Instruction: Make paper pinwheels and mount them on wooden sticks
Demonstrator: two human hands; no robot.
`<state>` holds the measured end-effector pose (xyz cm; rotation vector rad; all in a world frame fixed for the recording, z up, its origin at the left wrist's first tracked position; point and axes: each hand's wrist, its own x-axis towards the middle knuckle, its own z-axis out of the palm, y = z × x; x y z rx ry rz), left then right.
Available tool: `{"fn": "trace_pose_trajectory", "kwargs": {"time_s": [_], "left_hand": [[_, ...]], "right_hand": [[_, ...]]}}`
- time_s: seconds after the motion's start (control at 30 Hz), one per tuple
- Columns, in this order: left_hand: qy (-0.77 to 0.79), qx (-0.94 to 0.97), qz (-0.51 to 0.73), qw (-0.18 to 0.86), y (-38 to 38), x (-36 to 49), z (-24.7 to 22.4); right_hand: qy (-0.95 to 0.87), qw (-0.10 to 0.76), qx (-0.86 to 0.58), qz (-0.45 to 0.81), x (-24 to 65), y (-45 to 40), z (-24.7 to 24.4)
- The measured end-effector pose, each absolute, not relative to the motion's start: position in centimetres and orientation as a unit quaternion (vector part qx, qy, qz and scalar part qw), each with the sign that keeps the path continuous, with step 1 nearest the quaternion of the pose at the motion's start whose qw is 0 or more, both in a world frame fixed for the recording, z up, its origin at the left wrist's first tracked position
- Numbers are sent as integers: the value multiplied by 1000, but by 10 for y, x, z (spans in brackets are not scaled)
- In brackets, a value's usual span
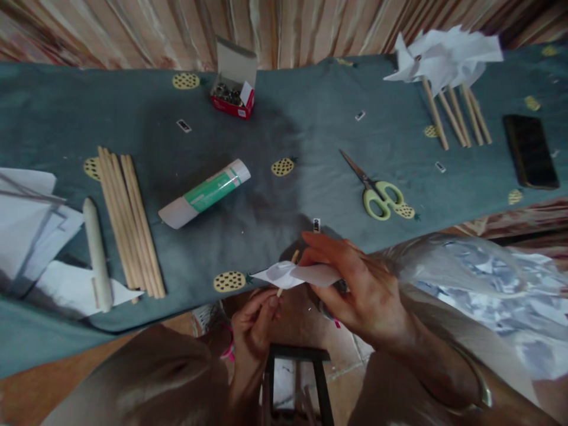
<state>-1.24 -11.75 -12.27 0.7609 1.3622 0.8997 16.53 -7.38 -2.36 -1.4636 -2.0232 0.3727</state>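
My left hand (257, 319), at the table's near edge, pinches a thin wooden stick (280, 291). A white paper pinwheel (284, 275) sits at the upper part of that stick, seen nearly edge-on. From the right, my right hand (355, 284) has its thumb and fingers around one paper blade of the pinwheel. The stick's tip shows just above the paper. Green-handled scissors (379, 198) lie on the cloth beyond my right hand. A glue stick (206, 194) with a green label lies beyond my left hand.
Wooden sticks (131, 225) lie at left, beside a pale craft knife-like tool (96, 254) and paper sheets (26, 225). A red box (233, 97) of metal pins stands open at the back. Finished pinwheels (444, 62) and a phone (530, 151) lie right; a bag of paper scraps (501, 296) stands near right.
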Motion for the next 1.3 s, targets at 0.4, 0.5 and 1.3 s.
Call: {"fn": "trace_pose_trajectory", "kwargs": {"time_s": [0.4, 0.5, 1.3], "left_hand": [[589, 314, 405, 624, -116, -11, -120], [589, 324, 400, 622, -117, -12, -119], [585, 310, 397, 635, -117, -10, -117]], "right_hand": [[-757, 303, -550, 181, 164, -70, -22], [-756, 303, -552, 181, 164, -70, -22], [-548, 351, -672, 354, 161, -64, -27]]}}
